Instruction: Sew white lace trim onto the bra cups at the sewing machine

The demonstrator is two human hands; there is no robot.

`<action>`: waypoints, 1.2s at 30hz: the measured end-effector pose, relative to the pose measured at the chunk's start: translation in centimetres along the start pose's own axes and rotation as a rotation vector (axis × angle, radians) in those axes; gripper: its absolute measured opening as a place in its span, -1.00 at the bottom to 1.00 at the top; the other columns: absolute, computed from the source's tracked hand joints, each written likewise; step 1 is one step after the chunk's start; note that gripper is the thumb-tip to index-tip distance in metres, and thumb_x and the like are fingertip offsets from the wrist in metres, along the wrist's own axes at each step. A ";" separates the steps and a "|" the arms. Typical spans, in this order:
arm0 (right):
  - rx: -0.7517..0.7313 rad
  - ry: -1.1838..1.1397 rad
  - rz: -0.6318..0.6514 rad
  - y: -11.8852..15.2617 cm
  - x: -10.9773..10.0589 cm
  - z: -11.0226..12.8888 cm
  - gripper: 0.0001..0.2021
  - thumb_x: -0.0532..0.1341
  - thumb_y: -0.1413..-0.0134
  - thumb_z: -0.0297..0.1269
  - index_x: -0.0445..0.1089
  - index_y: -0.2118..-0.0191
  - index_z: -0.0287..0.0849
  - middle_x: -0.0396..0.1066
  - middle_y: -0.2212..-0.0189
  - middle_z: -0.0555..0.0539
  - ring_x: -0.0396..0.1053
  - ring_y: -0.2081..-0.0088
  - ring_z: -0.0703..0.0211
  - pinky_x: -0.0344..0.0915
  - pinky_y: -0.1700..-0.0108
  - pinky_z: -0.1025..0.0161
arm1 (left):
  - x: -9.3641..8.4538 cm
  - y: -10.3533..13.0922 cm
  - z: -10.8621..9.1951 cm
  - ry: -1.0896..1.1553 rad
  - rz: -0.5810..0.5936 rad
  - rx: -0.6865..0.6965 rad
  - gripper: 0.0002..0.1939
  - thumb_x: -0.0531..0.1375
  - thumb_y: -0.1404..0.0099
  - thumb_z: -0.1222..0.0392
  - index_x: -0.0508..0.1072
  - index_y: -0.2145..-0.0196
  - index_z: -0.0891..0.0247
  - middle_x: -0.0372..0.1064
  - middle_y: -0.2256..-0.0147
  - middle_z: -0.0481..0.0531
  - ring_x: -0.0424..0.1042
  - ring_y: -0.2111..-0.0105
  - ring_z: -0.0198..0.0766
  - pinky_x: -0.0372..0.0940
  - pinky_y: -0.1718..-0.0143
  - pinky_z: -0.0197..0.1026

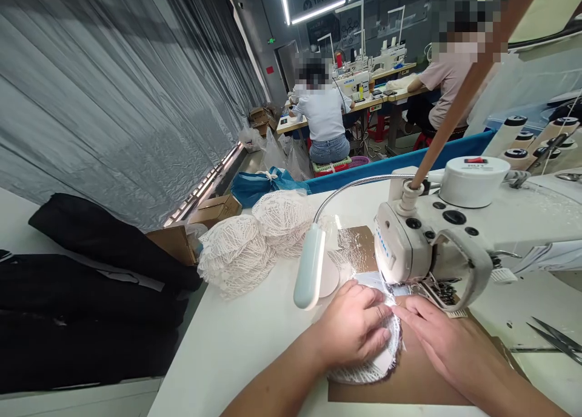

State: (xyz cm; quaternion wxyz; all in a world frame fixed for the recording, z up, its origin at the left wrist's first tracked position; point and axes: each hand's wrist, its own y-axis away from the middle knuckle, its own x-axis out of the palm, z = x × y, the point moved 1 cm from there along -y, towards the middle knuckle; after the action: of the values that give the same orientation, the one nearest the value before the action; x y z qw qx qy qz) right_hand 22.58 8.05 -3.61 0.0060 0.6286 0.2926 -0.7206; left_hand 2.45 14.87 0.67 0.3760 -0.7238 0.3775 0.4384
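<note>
A round, cup-shaped piece of white lace (375,368) with a frayed edge lies under the head of a white sewing machine (402,241). My left hand (359,323) rests over the lace piece, its fingers curled and pressing on it just before the needle area. From the right, my right hand (439,335) meets the edge of the same piece, its fingertips close together beside the left ones. The exact grip of these fingertips is partly hidden. Beneath the work is a brown board (409,380). The machine head partly hides the needle and presser foot.
Stacked lace pieces (236,253) stand left of a lamp (309,268) on a bendable neck. Scissors (557,338) lie at the right. Thread cones (509,132) stand behind the machine. Dark cloth (91,320) is at the left. Two people sit at machines farther back.
</note>
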 end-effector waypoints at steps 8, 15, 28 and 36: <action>-0.031 0.013 0.014 -0.6 -0.7 0.2 -0.54 -0.04 0.00 -0.58 0.34 0.04 -0.06 0.43 0.38 0.05 0.20 0.64 0.33 -0.04 0.57 0.25 | 0.8 -0.5 -0.3 -0.024 -0.018 -0.107 -0.60 0.06 -0.32 0.05 0.32 -0.04 0.30 0.37 -0.01 0.14 0.29 0.17 -0.12 0.26 0.08 -0.05; 0.083 0.027 0.078 0.3 0.5 -0.2 -0.54 -0.06 -0.08 -0.52 0.34 0.00 0.05 0.44 0.31 -0.01 0.34 0.47 0.25 0.08 0.49 0.28 | 1.0 -0.8 -0.6 -0.064 0.014 -0.137 -0.63 0.06 -0.32 0.04 0.34 0.02 0.31 0.38 0.05 0.13 0.26 0.21 -0.12 0.27 0.12 -0.06; 0.093 0.051 -0.001 0.3 0.4 -0.2 -0.46 -0.01 0.01 -0.53 0.37 -0.05 0.09 0.44 0.29 -0.04 0.32 0.48 0.27 0.17 0.48 0.34 | 0.9 -0.6 -0.5 -0.112 -0.071 -0.041 -0.76 0.07 -0.33 0.10 0.40 0.18 0.29 0.36 0.28 0.10 0.26 0.28 -0.17 0.23 0.21 -0.10; 0.064 0.050 -0.002 -0.1 -0.5 -0.3 -0.42 0.01 0.05 -0.55 0.37 -0.05 0.14 0.43 0.30 -0.02 0.33 0.47 0.27 0.19 0.45 0.31 | 0.8 -0.6 -0.4 -0.076 -0.075 -0.041 -0.76 0.05 -0.34 0.13 0.43 0.17 0.30 0.33 0.32 0.09 0.23 0.30 -0.18 0.23 0.21 -0.11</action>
State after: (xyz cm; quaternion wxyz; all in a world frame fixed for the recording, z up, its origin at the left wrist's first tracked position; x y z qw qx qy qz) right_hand 22.94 8.09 -3.12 -0.0223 0.6461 0.2704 -0.7134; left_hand 3.39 14.57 0.19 0.3915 -0.7277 0.3266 0.4589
